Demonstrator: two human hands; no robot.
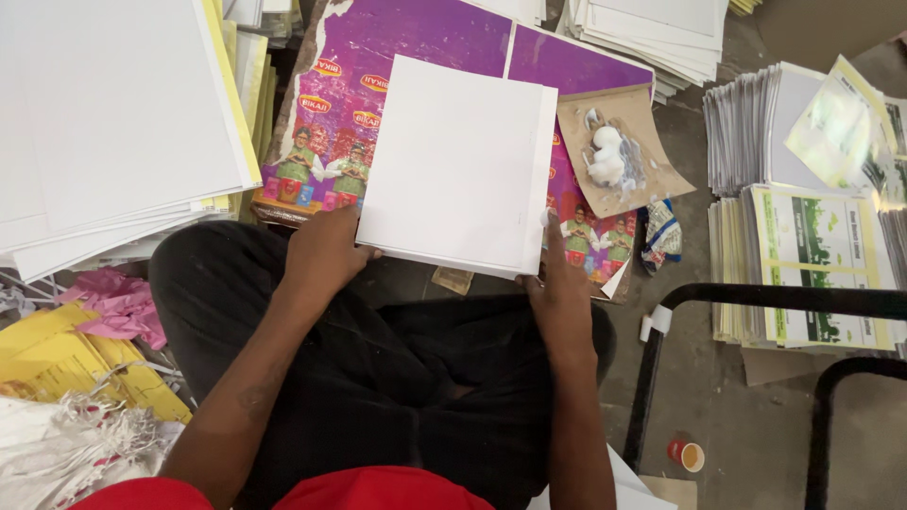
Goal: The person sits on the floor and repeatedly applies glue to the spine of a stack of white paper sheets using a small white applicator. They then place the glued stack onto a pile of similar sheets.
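A stack of blank white sheets (458, 165) sits squared up in front of me, resting over a purple printed sheet (378, 76). My left hand (321, 255) grips the stack's lower left corner. My right hand (557, 288) holds its lower right corner, index finger stretched along the right edge. My legs in black trousers (378, 368) are crossed beneath.
A big pile of white sheets (113, 123) lies at the left, more white stacks (652, 28) at the top. Brown card with a white glue blob (609, 156) is right of the stack. Printed green-and-white booklets (812, 264) are piled at right, behind a black metal frame (756, 302). Pink and yellow paper scraps (85, 340) lie at lower left.
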